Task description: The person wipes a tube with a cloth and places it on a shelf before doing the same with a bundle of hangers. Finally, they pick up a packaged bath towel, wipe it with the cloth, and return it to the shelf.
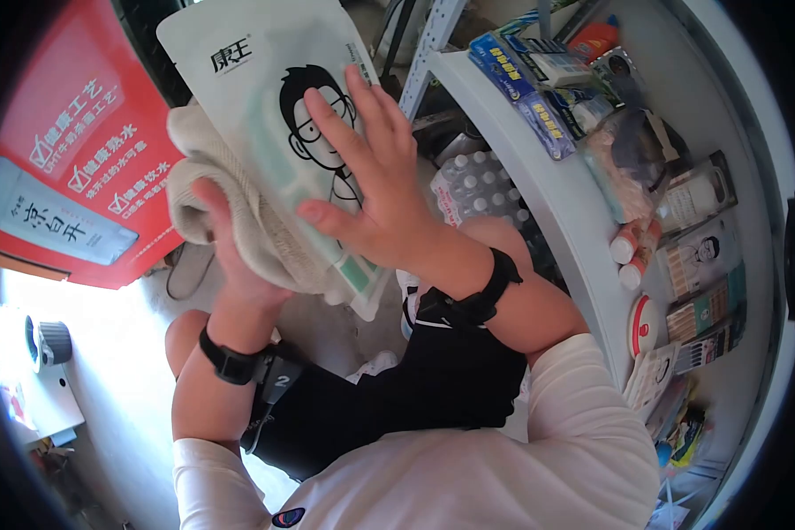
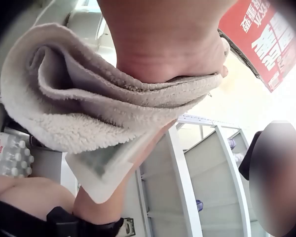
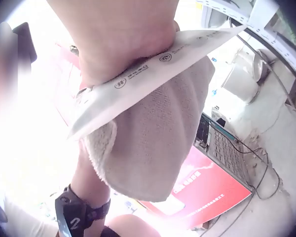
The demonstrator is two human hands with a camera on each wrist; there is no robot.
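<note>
The right hand lies flat on the front of a white pouch, fingers straight and spread toward 11 o'clock, palm pressing the printed cartoon face. The pouch stands tilted in front of the person's chest, its top corner reaching toward 12 o'clock in the head view and its bottom corner low at 5 o'clock from the palm.

The left hand sits behind the pouch at 8 o'clock from the right hand, wrapped in a folded beige cloth that it holds against the pouch's back. From the left wrist view the cloth bunches under the palm; how far the fingers curl I cannot tell for certain, though they grip the cloth.

A shelf with boxes and bottles runs at 3 o'clock. A red sign hangs at 9 o'clock.
</note>
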